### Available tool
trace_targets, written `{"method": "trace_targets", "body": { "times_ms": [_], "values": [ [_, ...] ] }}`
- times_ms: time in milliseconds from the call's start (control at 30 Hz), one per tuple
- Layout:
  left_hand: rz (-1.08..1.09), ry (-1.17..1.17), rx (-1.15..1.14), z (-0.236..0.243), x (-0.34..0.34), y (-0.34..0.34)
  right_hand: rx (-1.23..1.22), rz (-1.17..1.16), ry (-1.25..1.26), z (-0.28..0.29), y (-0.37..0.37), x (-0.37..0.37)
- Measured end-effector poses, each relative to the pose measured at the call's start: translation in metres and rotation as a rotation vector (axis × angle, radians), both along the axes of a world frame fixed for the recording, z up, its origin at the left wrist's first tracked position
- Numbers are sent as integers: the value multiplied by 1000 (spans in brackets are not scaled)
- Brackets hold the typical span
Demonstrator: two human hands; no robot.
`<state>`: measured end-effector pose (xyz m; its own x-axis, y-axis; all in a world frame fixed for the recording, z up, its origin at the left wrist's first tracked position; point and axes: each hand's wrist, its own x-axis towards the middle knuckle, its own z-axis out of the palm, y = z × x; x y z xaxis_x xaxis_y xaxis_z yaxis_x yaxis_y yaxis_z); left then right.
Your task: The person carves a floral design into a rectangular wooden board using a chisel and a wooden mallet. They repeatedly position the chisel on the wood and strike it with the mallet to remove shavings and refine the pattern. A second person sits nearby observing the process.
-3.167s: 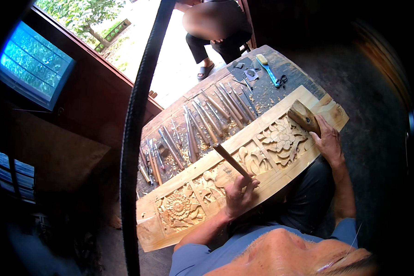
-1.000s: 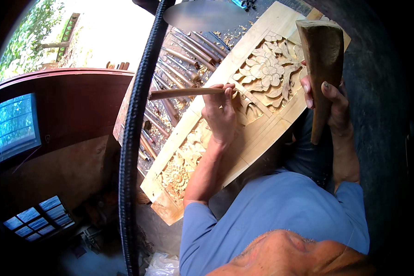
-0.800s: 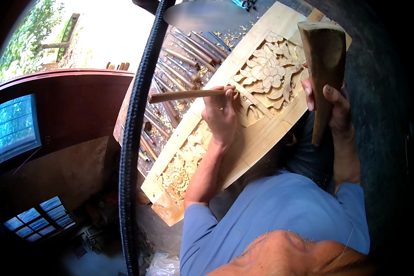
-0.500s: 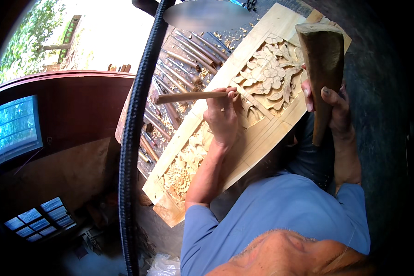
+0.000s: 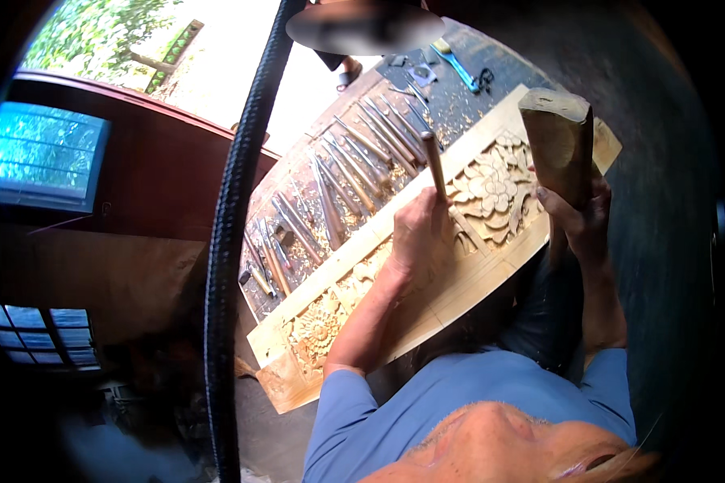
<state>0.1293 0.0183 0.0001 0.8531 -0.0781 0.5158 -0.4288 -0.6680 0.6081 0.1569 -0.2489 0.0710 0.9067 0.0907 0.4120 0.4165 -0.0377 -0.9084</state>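
Observation:
A long pale wooden panel [image 5: 499,258] lies slanting along the workbench's near side, with relief flowers and leaves cut into framed sections. My left hand [image 5: 415,225] is closed around a slim wooden-handled tool [image 5: 432,161], held upright over the carving left of the large flower [image 5: 491,193]. Its lower tip is hidden. My right hand [image 5: 584,217] grips a thick, dark wooden mallet [image 5: 556,145] raised over the right part of the panel, its broad end uppermost. Beyond the panel, several chisels and gouges [image 5: 354,177] lie in rows among wood shavings.
The workbench [image 5: 499,72] also holds a blue-handled brush [image 5: 459,64] and small dark pieces. Another person's foot [image 5: 348,76] is beyond it by a bright doorway. A red-brown door or wall [image 5: 153,161] with windows stands at left. A black braided cord [image 5: 242,185] crosses the view.
The tool in my left hand has swung from lying nearly level to standing upright. The mallet appears lower in the picture, and the view has shifted, showing more of the bench's far end.

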Motion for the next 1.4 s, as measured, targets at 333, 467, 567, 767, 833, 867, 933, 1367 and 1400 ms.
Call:
{"method": "trace_targets", "body": {
  "times_ms": [333, 467, 567, 767, 833, 867, 933, 1367, 1400],
  "values": [
    [-54, -19, 30, -5, 6, 7, -605, -318, -674, 58, 48, 42],
    [-45, -24, 47, -14, 6, 13, -721, -257, -681, 61, 53, 43],
    [-61, -16, 78, -7, 8, 15, -781, -320, -739, 65, 52, 44],
    [-114, 24, 28, -7, 14, 16, -798, -353, -812, 60, 41, 49],
    [-131, 22, 22, -11, 13, 20, -782, -337, -817, 57, 42, 48],
    [-126, 42, 35, -12, 13, 16, -788, -361, -851, 52, 37, 50],
    [-71, 126, 79, -8, 13, 16, -835, -362, -895, 53, 35, 49],
    [-134, 23, 114, -8, 22, 18, -461, -285, -930, 67, 41, 67],
    [-131, 21, 112, -10, 22, 19, -518, -308, -984, 65, 42, 69]
  ]
}}
